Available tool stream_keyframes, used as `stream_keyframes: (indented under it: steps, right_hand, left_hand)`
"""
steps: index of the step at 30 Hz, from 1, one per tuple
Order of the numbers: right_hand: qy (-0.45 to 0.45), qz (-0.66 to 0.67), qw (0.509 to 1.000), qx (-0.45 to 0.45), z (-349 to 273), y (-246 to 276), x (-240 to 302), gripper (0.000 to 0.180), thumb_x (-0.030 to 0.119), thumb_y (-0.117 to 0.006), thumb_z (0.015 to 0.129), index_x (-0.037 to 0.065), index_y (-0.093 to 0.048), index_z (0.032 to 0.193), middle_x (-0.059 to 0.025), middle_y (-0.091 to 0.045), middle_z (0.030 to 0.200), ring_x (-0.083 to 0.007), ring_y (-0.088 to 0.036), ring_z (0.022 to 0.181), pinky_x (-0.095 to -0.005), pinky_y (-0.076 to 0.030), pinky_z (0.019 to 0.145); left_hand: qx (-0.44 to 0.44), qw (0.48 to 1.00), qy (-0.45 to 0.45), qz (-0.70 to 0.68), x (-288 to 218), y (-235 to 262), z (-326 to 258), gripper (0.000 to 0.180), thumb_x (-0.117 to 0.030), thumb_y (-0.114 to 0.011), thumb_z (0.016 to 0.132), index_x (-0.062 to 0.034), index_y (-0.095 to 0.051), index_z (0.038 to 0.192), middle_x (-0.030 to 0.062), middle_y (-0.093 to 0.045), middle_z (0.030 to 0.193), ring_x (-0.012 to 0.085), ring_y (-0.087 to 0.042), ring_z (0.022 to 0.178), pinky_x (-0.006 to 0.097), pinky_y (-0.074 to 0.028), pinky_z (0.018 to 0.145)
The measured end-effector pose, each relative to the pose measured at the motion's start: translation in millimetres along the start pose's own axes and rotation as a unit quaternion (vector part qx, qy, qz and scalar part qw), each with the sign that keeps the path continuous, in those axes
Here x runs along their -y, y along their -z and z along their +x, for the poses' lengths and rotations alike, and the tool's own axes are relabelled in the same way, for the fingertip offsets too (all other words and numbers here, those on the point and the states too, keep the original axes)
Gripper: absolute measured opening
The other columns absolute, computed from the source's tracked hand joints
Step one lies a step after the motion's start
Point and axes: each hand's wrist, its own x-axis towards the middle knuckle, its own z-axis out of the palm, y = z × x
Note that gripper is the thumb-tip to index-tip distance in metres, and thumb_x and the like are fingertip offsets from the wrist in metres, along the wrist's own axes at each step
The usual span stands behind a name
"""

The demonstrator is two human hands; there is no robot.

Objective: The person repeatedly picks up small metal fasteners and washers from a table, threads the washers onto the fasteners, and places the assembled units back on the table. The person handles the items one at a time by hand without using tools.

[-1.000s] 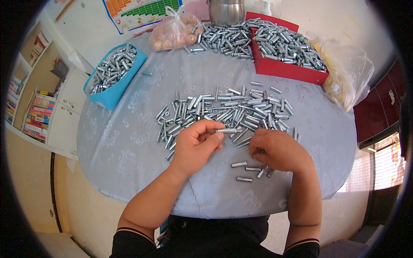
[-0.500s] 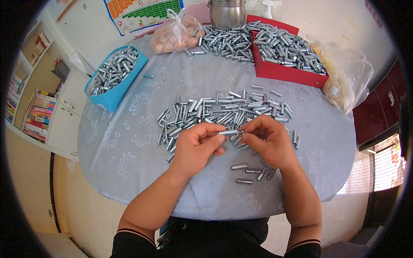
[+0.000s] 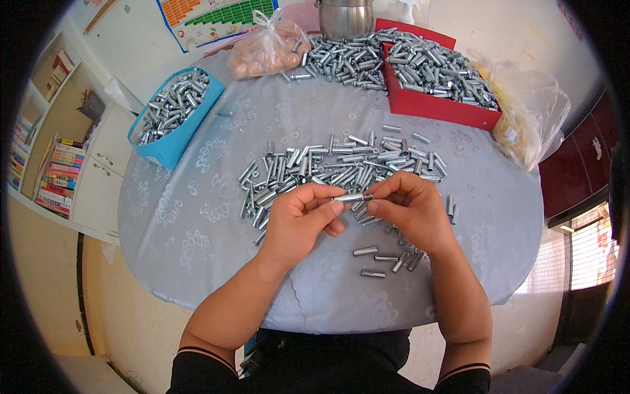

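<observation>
A shiny metal expansion anchor [image 3: 351,197] lies level between my hands, just above the table's middle. My left hand [image 3: 295,223] pinches its left end between thumb and forefinger, the other fingers curled. At its right end, a darker tip sits between the thumb and fingers of my right hand [image 3: 413,210], which are closed on it. Behind and below my hands spreads a loose pile of metal anchors [image 3: 351,157]. Several more anchors [image 3: 373,273] lie apart on the cloth near my right wrist.
A blue box [image 3: 177,144] full of anchors stands at the left. At the back are a tied bag of eggs [image 3: 269,52], a steel pot [image 3: 346,20], another anchor heap [image 3: 348,62], a red box [image 3: 440,108] of anchors and a clear plastic bag [image 3: 531,111]. Small washers [image 3: 294,135] dot the grey tablecloth [image 3: 170,243].
Both hands keep hold of the anchor in nearly the same place. The anchor has shifted slightly up and its dark right tip shows more plainly.
</observation>
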Motion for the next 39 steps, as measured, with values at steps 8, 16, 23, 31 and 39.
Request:
stream_keyframes:
  steps: [8,16,23,31,39]
  right_hand:
    - [0.010,-0.007,1.000,-0.001,-4.3,-1.8,5.8,0.011,0.001,-0.071,0.083,0.000,-0.062,0.089,-0.0010,-0.065,0.084,-0.0063,-0.060,0.076,-0.0210,-0.049,0.067]
    - [-0.011,-0.038,0.998,0.044,-3.7,7.3,7.6,0.012,0.002,-0.072,0.083,-0.001,-0.064,0.092,-0.0026,-0.067,0.083,-0.0077,-0.062,0.076,-0.0226,-0.050,0.067]
    - [-0.046,-0.052,0.997,0.026,-10.3,2.5,25.1,0.013,0.005,-0.070,0.085,-0.003,-0.064,0.094,-0.0056,-0.068,0.084,-0.0089,-0.063,0.076,-0.0241,-0.051,0.066]
    - [-0.008,-0.258,0.966,-0.017,-49.2,33.9,30.6,0.013,0.008,-0.069,0.083,0.000,-0.068,0.093,-0.0076,-0.067,0.081,-0.0155,-0.062,0.069,-0.0287,-0.050,0.063]
    - [0.069,-0.470,0.877,0.070,-68.9,50.8,12.7,0.012,0.012,-0.068,0.076,0.006,-0.070,0.086,-0.0114,-0.066,0.085,-0.0311,-0.061,0.084,-0.0404,-0.049,0.075]
  left_hand:
    - [0.001,1.000,0.003,0.005,0.4,-1.4,-1.3,0.021,-0.003,-0.061,0.090,0.0021,-0.063,0.111,0.0127,-0.070,0.093,0.0130,-0.065,0.067,0.026,-0.056,0.061]
    - [0.036,0.999,0.009,-0.006,-3.9,-3.1,-4.4,0.021,-0.004,-0.061,0.091,0.0024,-0.063,0.111,0.0137,-0.070,0.095,0.0146,-0.067,0.070,0.028,-0.058,0.063]
    - [0.063,0.998,0.021,0.013,-5.3,-5.7,-5.5,0.023,-0.006,-0.060,0.092,0.0026,-0.061,0.113,0.0139,-0.070,0.097,0.0159,-0.068,0.072,0.029,-0.058,0.064]
    - [0.086,0.996,0.033,0.019,-16.7,-16.3,-15.4,0.023,-0.006,-0.060,0.092,0.0029,-0.061,0.113,0.0146,-0.070,0.100,0.0180,-0.069,0.075,0.030,-0.059,0.066]
    - [0.112,0.991,0.059,0.034,-25.3,-26.4,-21.6,0.022,-0.006,-0.058,0.093,0.0039,-0.060,0.113,0.0148,-0.069,0.100,0.0165,-0.068,0.076,0.028,-0.058,0.068]
